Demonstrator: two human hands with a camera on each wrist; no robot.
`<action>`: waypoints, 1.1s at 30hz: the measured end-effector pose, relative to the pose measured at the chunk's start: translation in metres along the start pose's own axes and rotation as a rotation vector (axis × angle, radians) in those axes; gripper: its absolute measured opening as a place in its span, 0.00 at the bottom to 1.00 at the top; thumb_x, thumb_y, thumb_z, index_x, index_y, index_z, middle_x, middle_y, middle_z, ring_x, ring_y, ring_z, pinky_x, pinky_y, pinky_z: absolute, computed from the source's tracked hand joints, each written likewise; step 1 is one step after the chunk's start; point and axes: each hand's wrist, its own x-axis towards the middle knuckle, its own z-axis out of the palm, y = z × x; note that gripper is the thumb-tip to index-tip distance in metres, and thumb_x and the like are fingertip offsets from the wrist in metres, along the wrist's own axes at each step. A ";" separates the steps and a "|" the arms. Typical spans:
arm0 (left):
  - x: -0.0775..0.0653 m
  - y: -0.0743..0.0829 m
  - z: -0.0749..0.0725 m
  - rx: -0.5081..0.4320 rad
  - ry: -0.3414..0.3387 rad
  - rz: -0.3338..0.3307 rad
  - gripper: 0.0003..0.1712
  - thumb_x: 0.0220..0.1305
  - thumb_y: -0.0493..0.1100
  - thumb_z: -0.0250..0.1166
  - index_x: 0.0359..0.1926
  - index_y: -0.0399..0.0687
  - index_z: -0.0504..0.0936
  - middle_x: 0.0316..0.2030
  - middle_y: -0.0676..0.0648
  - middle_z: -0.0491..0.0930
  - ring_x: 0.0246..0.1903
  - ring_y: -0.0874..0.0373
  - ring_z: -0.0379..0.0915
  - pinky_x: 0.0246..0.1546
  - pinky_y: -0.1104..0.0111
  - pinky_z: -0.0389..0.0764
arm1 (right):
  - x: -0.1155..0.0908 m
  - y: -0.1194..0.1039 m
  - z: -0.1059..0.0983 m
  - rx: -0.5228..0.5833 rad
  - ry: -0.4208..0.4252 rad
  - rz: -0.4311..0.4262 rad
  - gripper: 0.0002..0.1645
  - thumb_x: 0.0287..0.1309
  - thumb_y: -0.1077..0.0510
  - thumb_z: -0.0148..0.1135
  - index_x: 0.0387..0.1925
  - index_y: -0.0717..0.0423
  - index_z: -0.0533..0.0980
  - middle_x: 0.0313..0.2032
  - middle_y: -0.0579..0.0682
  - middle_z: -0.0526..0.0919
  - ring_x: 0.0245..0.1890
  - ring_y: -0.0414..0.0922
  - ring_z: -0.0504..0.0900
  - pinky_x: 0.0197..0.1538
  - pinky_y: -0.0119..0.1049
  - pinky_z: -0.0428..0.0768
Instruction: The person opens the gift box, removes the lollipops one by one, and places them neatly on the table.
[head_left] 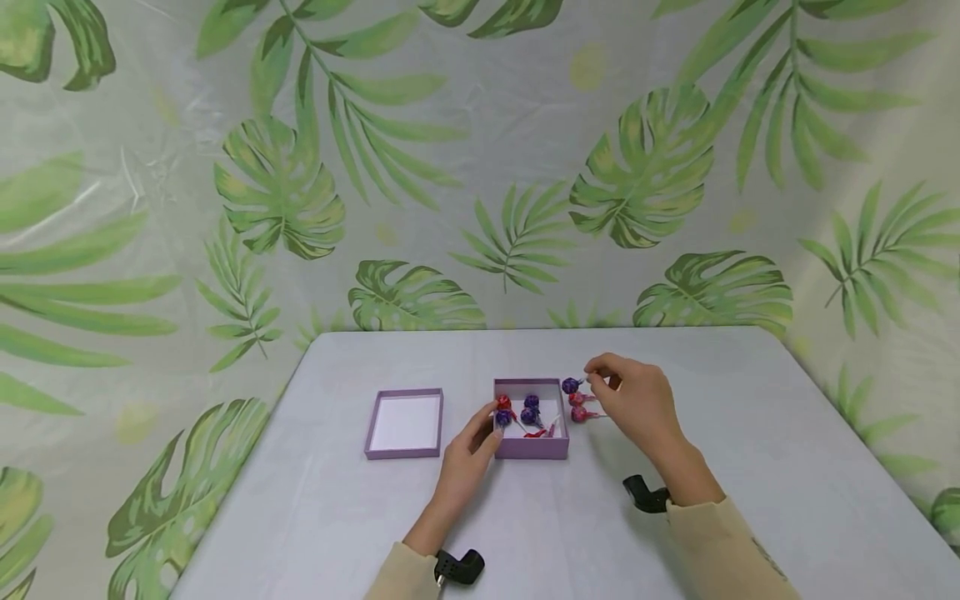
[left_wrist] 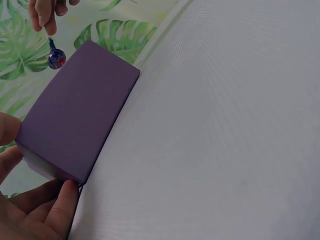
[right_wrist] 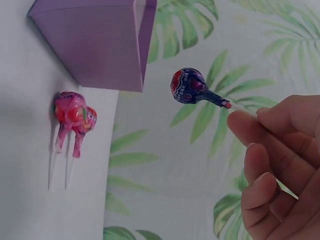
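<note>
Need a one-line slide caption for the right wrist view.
Right hand pinches a blue-wrapped lollipop by its stick; two pink lollipops lie beside a purple box.

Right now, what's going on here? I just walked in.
A person's right hand has a dark lollipop in its grip, raised by the stick right of the purple box. Their left hand holds the box at its left side. Several lollipops lie inside; two pink lollipops lie on the table beside it. The lid lies off to the left.
</note>
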 end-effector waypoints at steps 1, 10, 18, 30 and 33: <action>0.000 0.000 0.000 0.001 0.001 -0.001 0.28 0.74 0.51 0.60 0.73 0.62 0.70 0.66 0.45 0.74 0.65 0.54 0.70 0.65 0.63 0.71 | -0.001 0.001 -0.001 0.000 0.003 0.000 0.07 0.60 0.61 0.66 0.35 0.44 0.85 0.27 0.38 0.85 0.21 0.38 0.72 0.19 0.34 0.67; 0.002 -0.001 -0.001 0.006 -0.002 0.005 0.28 0.75 0.49 0.60 0.73 0.61 0.70 0.66 0.43 0.74 0.65 0.53 0.71 0.65 0.62 0.72 | -0.009 0.015 -0.001 0.018 -0.007 0.019 0.08 0.61 0.62 0.66 0.35 0.44 0.85 0.26 0.38 0.85 0.22 0.38 0.73 0.20 0.34 0.69; 0.001 0.001 -0.001 0.001 0.002 0.027 0.28 0.75 0.49 0.60 0.73 0.58 0.70 0.66 0.42 0.74 0.65 0.50 0.70 0.65 0.60 0.72 | -0.018 0.026 0.002 0.022 -0.041 0.065 0.07 0.60 0.61 0.68 0.35 0.44 0.84 0.25 0.38 0.84 0.23 0.40 0.74 0.21 0.33 0.69; -0.004 0.021 -0.001 -0.021 0.002 0.012 0.28 0.74 0.40 0.60 0.72 0.54 0.70 0.65 0.34 0.72 0.65 0.44 0.70 0.65 0.56 0.71 | -0.030 0.037 0.010 0.019 -0.112 0.100 0.04 0.60 0.60 0.68 0.36 0.48 0.85 0.26 0.38 0.84 0.24 0.40 0.75 0.25 0.35 0.70; -0.001 0.009 0.000 -0.003 0.013 0.014 0.28 0.74 0.42 0.60 0.72 0.55 0.70 0.65 0.37 0.73 0.64 0.46 0.71 0.65 0.57 0.72 | -0.032 0.039 0.012 0.030 -0.130 0.108 0.04 0.60 0.60 0.68 0.36 0.47 0.85 0.26 0.38 0.84 0.25 0.40 0.76 0.26 0.35 0.71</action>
